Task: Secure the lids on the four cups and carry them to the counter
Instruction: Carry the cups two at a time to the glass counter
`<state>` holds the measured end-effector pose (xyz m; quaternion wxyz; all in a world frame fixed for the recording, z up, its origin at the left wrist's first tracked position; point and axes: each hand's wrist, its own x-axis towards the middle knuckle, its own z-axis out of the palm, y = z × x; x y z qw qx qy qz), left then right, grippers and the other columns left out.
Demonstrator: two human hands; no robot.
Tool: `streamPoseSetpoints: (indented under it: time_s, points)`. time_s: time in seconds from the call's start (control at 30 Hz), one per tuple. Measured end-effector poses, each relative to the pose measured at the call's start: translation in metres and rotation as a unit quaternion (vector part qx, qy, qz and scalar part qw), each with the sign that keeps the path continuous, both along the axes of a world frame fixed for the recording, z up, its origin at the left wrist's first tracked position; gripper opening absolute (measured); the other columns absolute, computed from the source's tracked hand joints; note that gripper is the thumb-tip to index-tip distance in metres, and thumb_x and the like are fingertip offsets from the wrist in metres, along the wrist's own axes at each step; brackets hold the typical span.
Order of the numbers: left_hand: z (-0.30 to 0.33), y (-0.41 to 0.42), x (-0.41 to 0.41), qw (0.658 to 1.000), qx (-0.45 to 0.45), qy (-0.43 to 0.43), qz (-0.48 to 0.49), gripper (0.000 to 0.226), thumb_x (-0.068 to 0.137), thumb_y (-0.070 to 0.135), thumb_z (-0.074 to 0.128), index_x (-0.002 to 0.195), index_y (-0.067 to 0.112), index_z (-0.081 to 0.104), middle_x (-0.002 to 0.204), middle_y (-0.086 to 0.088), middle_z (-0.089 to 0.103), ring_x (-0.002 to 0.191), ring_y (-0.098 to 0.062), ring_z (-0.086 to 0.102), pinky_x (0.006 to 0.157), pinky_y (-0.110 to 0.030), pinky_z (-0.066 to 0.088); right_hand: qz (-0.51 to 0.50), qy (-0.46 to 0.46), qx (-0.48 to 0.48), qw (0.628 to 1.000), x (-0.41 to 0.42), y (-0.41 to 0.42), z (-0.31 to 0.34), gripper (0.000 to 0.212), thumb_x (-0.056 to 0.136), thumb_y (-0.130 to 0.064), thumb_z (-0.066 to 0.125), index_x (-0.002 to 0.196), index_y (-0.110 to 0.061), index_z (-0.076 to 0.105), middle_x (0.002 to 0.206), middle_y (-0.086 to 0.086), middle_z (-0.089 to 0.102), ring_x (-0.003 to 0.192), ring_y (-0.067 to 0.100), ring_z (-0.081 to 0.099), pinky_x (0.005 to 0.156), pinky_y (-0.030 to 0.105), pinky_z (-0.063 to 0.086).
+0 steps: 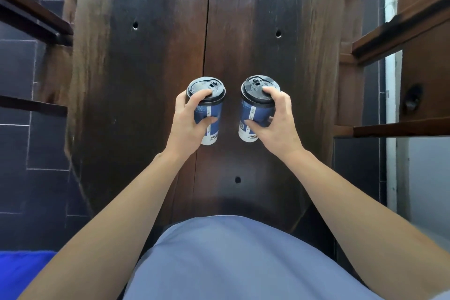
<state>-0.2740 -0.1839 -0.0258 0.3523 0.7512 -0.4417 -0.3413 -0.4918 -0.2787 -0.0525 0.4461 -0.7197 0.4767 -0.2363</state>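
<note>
Two blue-and-white paper cups with black lids are held above a dark wooden table (151, 56). My left hand (188, 122) is wrapped around the left cup (211, 114), its index finger lying on the black lid (205, 87). My right hand (275, 122) grips the right cup (253, 117) the same way, index finger on its lid (258, 87). Both lids sit on their cups. The cups are upright, slightly tilted, a short gap between them. Whether their bases touch the table I cannot tell. No other cups are visible.
The long wooden table runs away from me, with a seam down its middle and small round holes. Wooden bench or chair rails (36, 19) flank it on the left and wooden rails (389, 39) on the right. Dark tiled floor (22, 153) lies to the left.
</note>
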Motion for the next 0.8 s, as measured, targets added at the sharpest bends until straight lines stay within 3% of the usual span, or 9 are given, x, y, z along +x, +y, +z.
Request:
streamPoseSetpoints:
  time_s: [0.23, 0.4, 0.53, 0.63, 0.8]
  points:
    - [0.043, 0.069, -0.014, 0.996, -0.054, -0.033, 0.063, 0.065, 0.088, -0.01, 0.079, 0.144, 0.017, 0.057, 0.151, -0.019, 0.044, 0.141, -0.032, 0.049, 0.109, -0.055, 0.055, 0.077, -0.043, -0.036, 0.995, -0.008, 0.029, 0.031, 0.089, 0.074, -0.004, 0.091, 0.144, -0.025, 0.039, 0.146, 0.006, 0.038, 0.135, 0.018, 0.049, 0.099, 0.046, 0.058]
    - [0.065, 0.136, -0.006, 0.985, -0.071, -0.064, 0.14, 0.064, 0.087, -0.009, 0.081, 0.143, 0.013, 0.059, 0.151, -0.02, 0.044, 0.14, -0.032, 0.049, 0.107, -0.057, 0.056, 0.141, -0.068, -0.05, 0.986, 0.018, 0.063, 0.048, 0.093, 0.072, -0.002, 0.092, 0.14, -0.035, 0.038, 0.145, -0.004, 0.036, 0.133, 0.02, 0.049, 0.098, 0.048, 0.058]
    - [0.072, 0.194, 0.01, 0.972, -0.094, -0.073, 0.202, 0.067, 0.086, -0.006, 0.083, 0.142, 0.022, 0.059, 0.152, -0.016, 0.043, 0.14, -0.031, 0.051, 0.106, -0.057, 0.057, 0.192, -0.079, -0.068, 0.976, 0.05, 0.101, 0.063, 0.095, 0.072, -0.004, 0.093, 0.14, -0.04, 0.037, 0.146, -0.002, 0.038, 0.134, 0.021, 0.049, 0.096, 0.046, 0.059]
    - [0.073, 0.244, 0.029, 0.957, -0.105, -0.075, 0.258, 0.073, 0.088, -0.002, 0.083, 0.14, 0.038, 0.052, 0.151, -0.009, 0.042, 0.139, -0.025, 0.051, 0.108, -0.057, 0.055, 0.241, -0.079, -0.078, 0.964, 0.083, 0.137, 0.071, 0.091, 0.072, -0.005, 0.092, 0.142, -0.035, 0.041, 0.145, -0.002, 0.037, 0.134, 0.019, 0.048, 0.098, 0.047, 0.058]
    - [0.074, 0.346, 0.071, 0.928, -0.128, -0.07, 0.344, 0.078, 0.085, -0.001, 0.085, 0.14, 0.043, 0.05, 0.143, 0.001, 0.043, 0.133, -0.008, 0.05, 0.11, -0.057, 0.052, 0.306, -0.08, -0.082, 0.945, 0.158, 0.212, 0.076, 0.088, 0.073, -0.008, 0.092, 0.142, -0.031, 0.043, 0.143, -0.003, 0.038, 0.132, 0.017, 0.048, 0.101, 0.047, 0.056]
